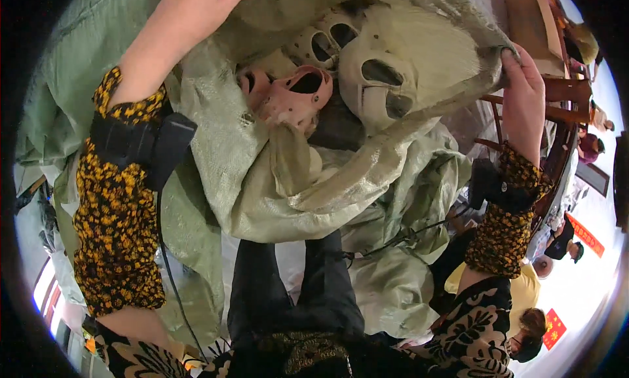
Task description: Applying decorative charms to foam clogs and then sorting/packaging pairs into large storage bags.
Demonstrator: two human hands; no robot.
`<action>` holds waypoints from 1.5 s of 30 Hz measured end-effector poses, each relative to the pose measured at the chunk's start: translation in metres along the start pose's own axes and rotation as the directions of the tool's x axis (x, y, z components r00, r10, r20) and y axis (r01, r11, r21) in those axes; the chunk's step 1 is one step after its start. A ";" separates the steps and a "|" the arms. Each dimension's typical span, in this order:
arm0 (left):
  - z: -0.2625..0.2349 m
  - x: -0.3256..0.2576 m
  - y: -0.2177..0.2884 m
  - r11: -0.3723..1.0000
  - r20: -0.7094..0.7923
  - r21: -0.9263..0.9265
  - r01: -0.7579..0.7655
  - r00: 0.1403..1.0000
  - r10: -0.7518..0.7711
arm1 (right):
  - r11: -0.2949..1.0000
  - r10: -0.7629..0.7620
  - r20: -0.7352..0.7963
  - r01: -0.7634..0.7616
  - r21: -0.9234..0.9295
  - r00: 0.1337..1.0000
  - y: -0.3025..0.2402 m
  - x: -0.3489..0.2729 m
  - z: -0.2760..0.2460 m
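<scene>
A pale green woven sack (282, 214) gapes in front of me, its mouth spread between my two hands. Inside lie several foam clogs: a pink clog (298, 106), a large off-white clog (357, 70) and another pale clog (304, 47) farther back. Some are partly covered by the sack's folds. My right hand (526, 83) pinches the sack's rim at the upper right, thumb and fingers closed on the cloth. At the top edge, my left hand (196, 11) is closed against the sack's far left side; its thumb shows, while most fingers are cut off by the picture's edge.
More green woven sacking (92, 63) is heaped at the left. On the right stand a cardboard box (534, 31) and wooden furniture (567, 99). A person in yellow (524, 299) is close by at the lower right, with others beyond. A black cable (167, 266) hangs beside my left forearm.
</scene>
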State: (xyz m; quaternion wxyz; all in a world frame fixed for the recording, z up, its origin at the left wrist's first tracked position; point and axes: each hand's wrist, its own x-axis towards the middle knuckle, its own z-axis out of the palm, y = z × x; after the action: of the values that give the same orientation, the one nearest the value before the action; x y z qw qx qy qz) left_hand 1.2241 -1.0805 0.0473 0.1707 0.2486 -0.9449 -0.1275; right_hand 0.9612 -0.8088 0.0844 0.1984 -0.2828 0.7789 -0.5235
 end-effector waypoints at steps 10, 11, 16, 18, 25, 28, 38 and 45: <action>0.099 -0.092 0.046 0.849 0.439 -0.225 -0.478 0.728 0.527 | 0.979 0.029 0.020 -0.025 -0.201 0.999 0.000 -0.008 0.003; 0.113 -0.118 0.046 0.842 0.327 -0.269 -0.467 0.778 0.536 | 0.983 0.030 0.027 -0.025 -0.183 0.999 0.001 -0.009 0.008; 0.150 -0.188 0.070 0.833 0.709 -0.317 -0.454 0.471 0.526 | 0.924 0.051 0.066 -0.021 -0.383 0.997 0.004 -0.019 0.005; 0.137 -0.214 0.074 0.775 0.706 -0.232 -0.588 0.446 0.550 | 0.935 0.053 0.061 -0.028 -0.354 0.997 0.007 -0.022 0.005; 0.072 -0.229 0.075 0.863 0.842 -0.384 -0.329 0.259 0.473 | 0.916 0.075 0.191 0.008 -0.401 0.979 0.021 -0.032 -0.001; 0.052 -0.220 0.079 0.901 0.918 -0.393 -0.185 -0.027 0.395 | 0.935 0.115 0.272 -0.012 -0.354 0.956 0.021 -0.036 0.000; 0.073 -0.274 0.073 0.772 0.925 -0.362 0.523 0.306 0.226 | 0.974 0.171 0.351 -0.210 0.078 0.921 0.017 -0.128 0.015; 0.038 -0.346 0.117 0.944 0.974 -0.218 0.248 0.114 0.195 | 0.908 -0.314 0.731 0.416 0.046 0.605 0.066 -0.216 0.168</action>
State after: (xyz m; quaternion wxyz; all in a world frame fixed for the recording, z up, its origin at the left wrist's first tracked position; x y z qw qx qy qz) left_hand 1.4426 -0.7977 -0.0391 -0.4655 0.0847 -0.7753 -0.4184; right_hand 1.2120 -0.7678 -0.0368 0.3594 -0.6310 0.5937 -0.3468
